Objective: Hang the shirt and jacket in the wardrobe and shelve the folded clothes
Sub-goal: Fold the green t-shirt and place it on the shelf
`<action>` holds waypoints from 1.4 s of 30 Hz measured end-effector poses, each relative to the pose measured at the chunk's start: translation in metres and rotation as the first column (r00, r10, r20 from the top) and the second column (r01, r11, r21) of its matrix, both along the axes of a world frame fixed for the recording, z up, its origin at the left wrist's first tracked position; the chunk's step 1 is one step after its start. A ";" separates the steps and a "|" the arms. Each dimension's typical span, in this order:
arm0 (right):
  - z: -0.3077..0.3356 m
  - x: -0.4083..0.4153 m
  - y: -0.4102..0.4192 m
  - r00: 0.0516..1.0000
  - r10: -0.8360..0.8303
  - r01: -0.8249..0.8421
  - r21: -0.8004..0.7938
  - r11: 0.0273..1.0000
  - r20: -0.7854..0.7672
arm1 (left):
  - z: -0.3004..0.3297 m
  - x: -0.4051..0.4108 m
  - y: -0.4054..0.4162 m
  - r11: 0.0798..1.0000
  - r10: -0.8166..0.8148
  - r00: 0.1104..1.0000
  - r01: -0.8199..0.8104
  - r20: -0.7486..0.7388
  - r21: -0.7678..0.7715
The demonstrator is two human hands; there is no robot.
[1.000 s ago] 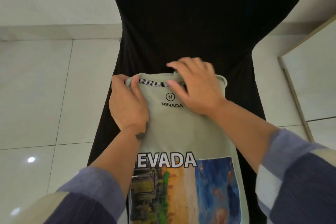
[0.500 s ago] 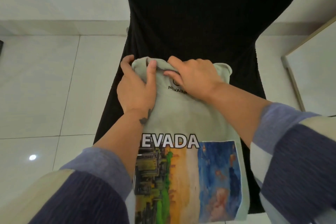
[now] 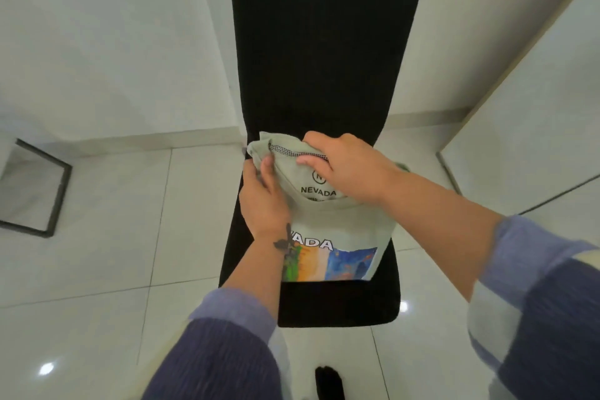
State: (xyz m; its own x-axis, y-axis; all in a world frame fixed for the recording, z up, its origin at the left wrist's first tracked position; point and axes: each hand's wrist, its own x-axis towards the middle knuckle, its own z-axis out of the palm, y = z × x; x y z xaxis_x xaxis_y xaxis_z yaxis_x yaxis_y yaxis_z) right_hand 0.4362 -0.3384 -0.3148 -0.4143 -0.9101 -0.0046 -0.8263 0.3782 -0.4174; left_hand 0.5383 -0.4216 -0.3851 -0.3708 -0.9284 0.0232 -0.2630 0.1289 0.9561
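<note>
I see the pale green shirt (image 3: 337, 221) lying on the black chair (image 3: 324, 58) at the centre. My left hand (image 3: 263, 201), at 9 o'clock of the collar, pinches its edge; my right hand (image 3: 350, 166), at 1 o'clock, grips the collar band.

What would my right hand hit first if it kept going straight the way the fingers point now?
Most likely the shirt collar itself, which the right hand already grips; its fingers point left toward the left hand, so that comes next. Depth between the two hands is hard to judge here.
</note>
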 end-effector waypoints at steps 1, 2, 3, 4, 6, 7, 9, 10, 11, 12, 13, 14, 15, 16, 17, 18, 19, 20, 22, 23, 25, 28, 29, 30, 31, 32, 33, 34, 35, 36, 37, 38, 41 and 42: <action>0.028 0.006 0.004 1.000 0.001 -0.001 -0.033 0.999 -0.016 | 0.025 0.002 0.005 1.000 0.029 0.999 -0.029 -0.024 -0.012; 0.043 0.013 0.008 1.000 -0.006 0.005 -0.061 0.998 -0.021 | 0.039 0.005 0.009 0.998 0.060 0.998 -0.060 -0.035 -0.013; 0.077 0.022 0.019 0.998 -0.009 0.003 -0.099 0.995 -0.060 | 0.070 0.010 0.018 0.998 0.063 0.995 -0.064 -0.076 -0.022; 0.107 0.029 0.026 0.995 -0.020 0.009 -0.114 0.993 -0.094 | 0.090 0.013 0.024 0.997 0.080 0.991 -0.081 -0.110 -0.009; 0.140 0.029 0.026 0.985 -0.056 0.026 -0.185 0.982 -0.161 | 0.100 0.011 0.027 0.984 0.179 0.980 -0.178 -0.092 0.022; 0.171 0.032 0.035 0.975 -0.091 0.045 -0.225 0.973 -0.202 | 0.115 0.014 0.032 0.980 0.201 0.975 -0.199 -0.091 0.028; 0.228 0.034 0.054 0.959 -0.171 0.090 -0.328 0.940 -0.227 | 0.142 0.016 0.048 0.967 0.238 0.965 -0.225 -0.108 0.115; 0.256 0.035 0.064 0.950 -0.205 0.105 -0.381 0.919 -0.233 | 0.154 0.014 0.058 0.950 0.267 0.959 -0.245 -0.093 0.195; 0.280 0.035 0.076 0.943 -0.235 0.117 -0.428 0.896 -0.235 | 0.163 0.012 0.067 0.921 0.293 0.954 -0.263 -0.067 0.286; 0.301 0.035 0.089 0.936 -0.267 0.138 -0.460 0.877 -0.228 | 0.172 0.010 0.077 0.884 0.308 0.950 -0.269 -0.044 0.383; 0.318 0.035 0.103 0.927 -0.299 0.158 -0.489 0.858 -0.225 | 0.181 0.009 0.088 0.842 0.313 0.949 -0.267 -0.023 0.468; 0.331 0.035 0.118 0.915 -0.332 0.175 -0.516 0.839 -0.230 | 0.190 0.008 0.099 0.806 0.301 0.953 -0.247 -0.013 0.538; 0.343 0.036 0.134 0.902 -0.364 0.190 -0.542 0.819 -0.234 | 0.199 0.008 0.112 0.781 0.288 0.957 -0.220 -0.024 0.584; 0.353 0.038 0.150 0.889 -0.394 0.208 -0.560 0.802 -0.234 | 0.207 0.007 0.124 0.771 0.271 0.961 -0.186 -0.050 0.609; 0.361 0.039 0.167 0.875 -0.422 0.223 -0.577 0.785 -0.236 | 0.215 0.006 0.136 0.780 0.259 0.963 -0.162 -0.077 0.605; 0.367 0.040 0.185 0.861 -0.452 0.242 -0.590 0.770 -0.236 | 0.223 0.004 0.147 0.797 0.247 0.963 -0.140 -0.104 0.588; 0.372 0.042 0.204 0.843 -0.484 0.263 -0.604 0.753 -0.236 | 0.229 0.000 0.158 0.818 0.238 0.963 -0.127 -0.129 0.561; 0.375 0.043 0.224 0.819 -0.523 0.291 -0.616 0.732 -0.235 | 0.237 -0.003 0.170 0.833 0.231 0.961 -0.114 -0.153 0.541; 0.378 0.048 0.268 0.774 -0.589 0.329 -0.648 0.687 -0.231 | 0.249 -0.009 0.197 0.857 0.200 0.959 -0.073 -0.200 0.510; 0.377 0.050 0.292 0.754 -0.618 0.347 -0.665 0.662 -0.221 | 0.255 -0.011 0.213 0.870 0.178 0.959 -0.049 -0.221 0.490; 0.374 0.057 0.343 0.698 -0.688 0.399 -0.693 0.601 -0.196 | 0.267 -0.017 0.249 0.905 0.136 0.958 -0.017 -0.251 0.425; 0.367 0.067 0.426 0.586 -0.798 0.496 -0.717 0.490 -0.141 | 0.281 -0.028 0.314 0.941 0.043 0.960 0.054 -0.277 0.333; 0.364 0.071 0.454 0.544 -0.831 0.522 -0.729 0.443 -0.116 | 0.285 -0.031 0.337 0.948 0.001 0.960 0.089 -0.281 0.305; 0.361 0.075 0.483 0.496 -0.863 0.543 -0.743 0.391 -0.091 | 0.289 -0.034 0.361 0.953 -0.040 0.958 0.122 -0.284 0.278; 0.356 0.081 0.512 0.449 -0.891 0.559 -0.759 0.335 -0.063 | 0.292 -0.036 0.386 0.954 -0.084 0.954 0.161 -0.289 0.254; 0.350 0.088 0.541 0.404 -0.914 0.570 -0.773 0.278 -0.031 | 0.294 -0.037 0.411 0.952 -0.134 0.947 0.205 -0.293 0.227; 0.343 0.096 0.570 0.362 -0.932 0.583 -0.782 0.222 0.005 | 0.297 -0.038 0.436 0.948 -0.185 0.937 0.250 -0.297 0.197; 0.334 0.105 0.599 0.316 -0.948 0.600 -0.783 0.163 0.044 | 0.299 -0.038 0.461 0.941 -0.237 0.925 0.294 -0.296 0.166; 0.325 0.114 0.626 0.261 -0.962 0.616 -0.781 0.101 0.081 | 0.300 -0.037 0.485 0.932 -0.287 0.913 0.336 -0.288 0.135; 0.315 0.124 0.652 0.199 -0.974 0.627 -0.778 0.038 0.113 | 0.300 -0.036 0.509 0.920 -0.337 0.899 0.377 -0.278 0.104; 0.305 0.134 0.676 0.138 -0.980 0.630 -0.777 -0.022 0.140 | 0.300 -0.035 0.533 0.904 -0.391 0.881 0.422 -0.265 0.070; 0.295 0.144 0.698 0.082 -0.982 0.628 -0.774 -0.080 0.168 | 0.299 -0.036 0.555 0.882 -0.448 0.857 0.471 -0.253 0.032; 0.267 0.170 0.755 -0.071 -0.967 0.607 -0.758 -0.237 0.246 | 0.295 -0.038 0.616 0.796 -0.601 0.769 0.602 -0.219 -0.072; 0.258 0.177 0.771 -0.126 -0.956 0.594 -0.752 -0.287 0.266 | 0.293 -0.040 0.634 0.766 -0.641 0.741 0.636 -0.201 -0.097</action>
State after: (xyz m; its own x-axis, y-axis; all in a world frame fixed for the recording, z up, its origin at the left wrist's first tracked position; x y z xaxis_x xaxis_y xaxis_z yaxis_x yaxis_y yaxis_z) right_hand 0.6129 0.4325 -0.0572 -0.4920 0.6568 0.5714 -0.0036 0.6548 -0.7558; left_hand 0.4987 0.2123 -0.0925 -0.8602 -0.4745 0.1868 0.0932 0.2139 0.9724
